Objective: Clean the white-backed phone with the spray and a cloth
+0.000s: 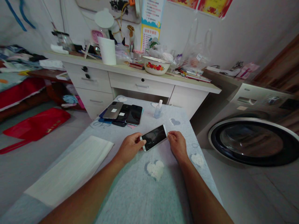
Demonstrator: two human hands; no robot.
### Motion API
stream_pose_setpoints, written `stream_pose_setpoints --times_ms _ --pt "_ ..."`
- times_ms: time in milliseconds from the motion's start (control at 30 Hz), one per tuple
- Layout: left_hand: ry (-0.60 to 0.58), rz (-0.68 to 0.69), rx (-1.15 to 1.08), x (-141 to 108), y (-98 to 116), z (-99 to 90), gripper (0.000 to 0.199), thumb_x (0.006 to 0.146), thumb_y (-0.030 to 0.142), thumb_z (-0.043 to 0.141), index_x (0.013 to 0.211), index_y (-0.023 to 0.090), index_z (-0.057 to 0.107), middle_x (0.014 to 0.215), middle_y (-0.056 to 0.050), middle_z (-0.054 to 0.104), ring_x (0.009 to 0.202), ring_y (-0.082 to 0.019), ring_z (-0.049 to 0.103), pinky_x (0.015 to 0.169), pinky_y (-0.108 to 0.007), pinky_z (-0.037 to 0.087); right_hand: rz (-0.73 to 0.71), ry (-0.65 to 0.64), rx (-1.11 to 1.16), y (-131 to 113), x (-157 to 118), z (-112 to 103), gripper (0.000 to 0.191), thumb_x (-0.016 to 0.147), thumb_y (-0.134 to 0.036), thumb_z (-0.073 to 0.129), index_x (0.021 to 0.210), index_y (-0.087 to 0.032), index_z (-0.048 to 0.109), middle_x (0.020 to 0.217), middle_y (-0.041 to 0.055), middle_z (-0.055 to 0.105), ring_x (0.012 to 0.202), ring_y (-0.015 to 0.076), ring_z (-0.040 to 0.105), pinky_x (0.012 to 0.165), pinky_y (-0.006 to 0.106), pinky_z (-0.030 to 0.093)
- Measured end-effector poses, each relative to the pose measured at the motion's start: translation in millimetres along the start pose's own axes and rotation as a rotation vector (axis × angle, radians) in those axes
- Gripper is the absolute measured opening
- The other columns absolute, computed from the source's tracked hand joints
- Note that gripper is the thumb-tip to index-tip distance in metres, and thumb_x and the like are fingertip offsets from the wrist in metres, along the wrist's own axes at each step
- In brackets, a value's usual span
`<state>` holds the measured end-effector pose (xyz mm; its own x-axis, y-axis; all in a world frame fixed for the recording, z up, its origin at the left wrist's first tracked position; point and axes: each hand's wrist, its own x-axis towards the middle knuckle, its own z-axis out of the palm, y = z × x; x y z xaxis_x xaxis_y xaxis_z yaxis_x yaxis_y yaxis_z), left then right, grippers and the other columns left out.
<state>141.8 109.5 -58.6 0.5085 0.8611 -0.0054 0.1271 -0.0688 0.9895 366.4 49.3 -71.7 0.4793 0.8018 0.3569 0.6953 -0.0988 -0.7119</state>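
Observation:
A white-framed smartphone (154, 137) with a dark screen is held tilted over the table, screen up. My left hand (131, 146) is closed on its left end, thumb on the front edge. At the phone's right end, the fingers of my right hand (177, 143) are pinched against the edge; whether they grip it or something small there I cannot make out. Beyond my left hand lies a pile of several phones, among them a grey phone (113, 110) and a black phone (134, 114). A clear spray bottle (158, 109) stands upright behind the held phone.
A pale folded cloth or paper sheet (72, 171) lies on the heart-patterned tablecloth (140, 189) at left. Behind stands a white desk (142, 88) bearing a floral enamel bowl (156, 66). To the right is a washing machine (252, 118); a red bag (37, 124) lies on the floor.

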Motion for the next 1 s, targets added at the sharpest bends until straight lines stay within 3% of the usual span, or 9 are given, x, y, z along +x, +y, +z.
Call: stream_pose_setpoints --times_ms 167,500,667,833,1000 --pt "-0.078 -0.115 -0.151 0 1 2.0 0.025 0.070 0.033 0.065 0.084 0.013 0.060 0.063 0.002 0.058 0.055 -0.013 0.056 0.053 -0.025 0.047 -0.129 0.077 -0.025 -9 -3 -2 0.022 0.087 -0.027 0.047 0.089 -0.016 0.067 0.088 0.0080 0.062 0.086 0.0202 0.058 0.082 0.033 0.045" --pt "-0.133 -0.205 -0.132 -2 -2 3.4 0.029 0.068 0.033 0.065 0.088 0.014 0.059 0.062 0.003 0.057 0.052 -0.012 0.057 0.051 -0.024 0.047 -0.207 -0.031 -0.235 -12 -6 1 0.021 0.087 -0.020 0.046 0.084 -0.017 0.067 0.084 0.0074 0.059 0.085 0.0212 0.054 0.081 0.033 0.041" --pt "-0.163 -0.131 0.107 0 -11 -0.8 0.026 0.072 0.030 0.058 0.094 0.016 0.060 0.058 0.004 0.055 0.051 -0.012 0.055 0.048 -0.022 0.040 -0.213 -0.100 -0.310 -13 -8 2 0.021 0.087 -0.016 0.047 0.084 -0.018 0.068 0.084 0.0074 0.059 0.084 0.0210 0.052 0.079 0.032 0.040" --pt "-0.163 0.039 0.465 -3 -5 -5.9 0.016 0.071 0.024 0.056 0.082 0.018 0.066 0.074 -0.001 0.063 0.068 -0.016 0.058 0.060 -0.024 0.041 -0.244 -0.170 -0.345 -20 -12 6 0.020 0.087 -0.013 0.050 0.083 -0.018 0.069 0.085 0.0073 0.059 0.085 0.0205 0.052 0.081 0.030 0.039" --pt "-0.148 0.112 0.614 -5 -2 -5.4 0.016 0.070 0.017 0.054 0.081 0.019 0.066 0.083 -0.003 0.061 0.079 -0.017 0.058 0.069 -0.027 0.041 -0.282 -0.230 -0.406 -33 -18 13 0.020 0.087 -0.013 0.051 0.082 -0.019 0.070 0.085 0.0072 0.060 0.086 0.0206 0.052 0.080 0.030 0.039"
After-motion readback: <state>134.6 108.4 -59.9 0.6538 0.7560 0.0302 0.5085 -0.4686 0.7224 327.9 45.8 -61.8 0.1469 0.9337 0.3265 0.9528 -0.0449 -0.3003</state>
